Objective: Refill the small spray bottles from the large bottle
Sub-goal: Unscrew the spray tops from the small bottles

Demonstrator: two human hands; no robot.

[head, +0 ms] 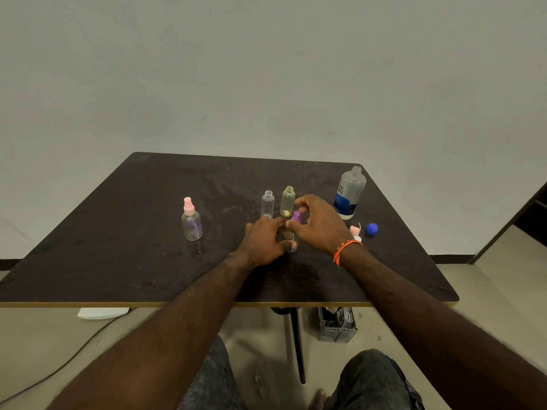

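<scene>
Near the middle of the dark table [148,202], the left hand [263,241] curls round a small clear bottle [292,246] standing upright, while the right hand [316,223] pinches the purple spray top [296,216] at its neck. Just behind stand two uncapped small bottles, one clear [268,204] and one yellowish [287,201]. To the left, well apart, a round clear bottle with a pink sprayer [191,220] stands capped. The large bottle [349,192], clear with a blue label, stands open at the far right, its blue cap [371,229] lying near a pink sprayer head [355,230].
</scene>
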